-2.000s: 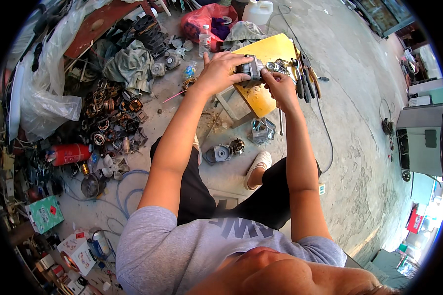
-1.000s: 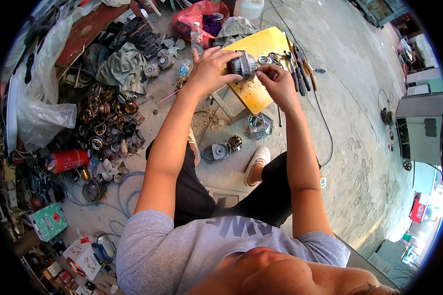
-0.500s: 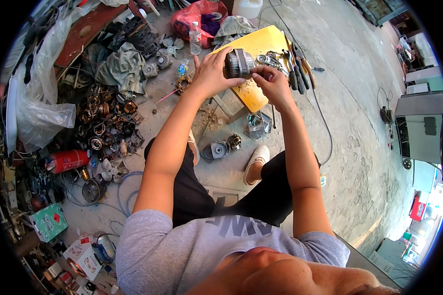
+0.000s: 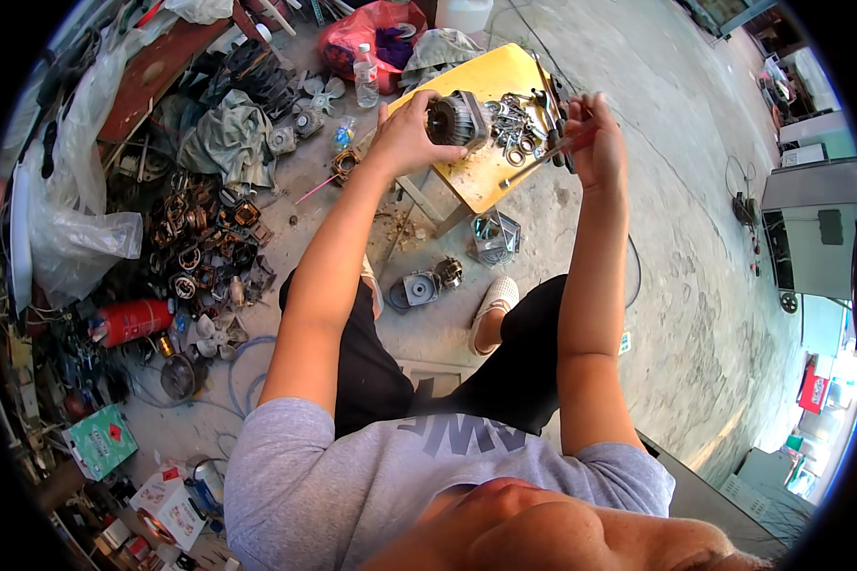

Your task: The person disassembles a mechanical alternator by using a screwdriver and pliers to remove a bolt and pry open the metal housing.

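Observation:
My left hand (image 4: pixel 411 133) grips a grey round motor (image 4: pixel 457 119), held up over the near edge of a small yellow table (image 4: pixel 490 81). My right hand (image 4: pixel 595 138) is raised to the right of the motor and pinches a thin long metal rod or bolt (image 4: pixel 543 157) that slants down to the left. The two hands are apart. Loose rings, nuts and small metal parts (image 4: pixel 516 128) lie on the yellow table between the hands, with several screwdrivers (image 4: pixel 554 100) along its right side.
A motor housing (image 4: pixel 419 287) and a clear plastic box (image 4: pixel 493 236) lie on the concrete floor under the table. A heap of copper-wound motor parts (image 4: pixel 205 243), a red cylinder (image 4: pixel 129 322), a plastic bottle (image 4: pixel 365 74) and a red bag (image 4: pixel 376 33) crowd the left.
My right hand has drawn away from the motor to the right, now holding the thin rod. My left hand keeps the motor, raised slightly and turned.

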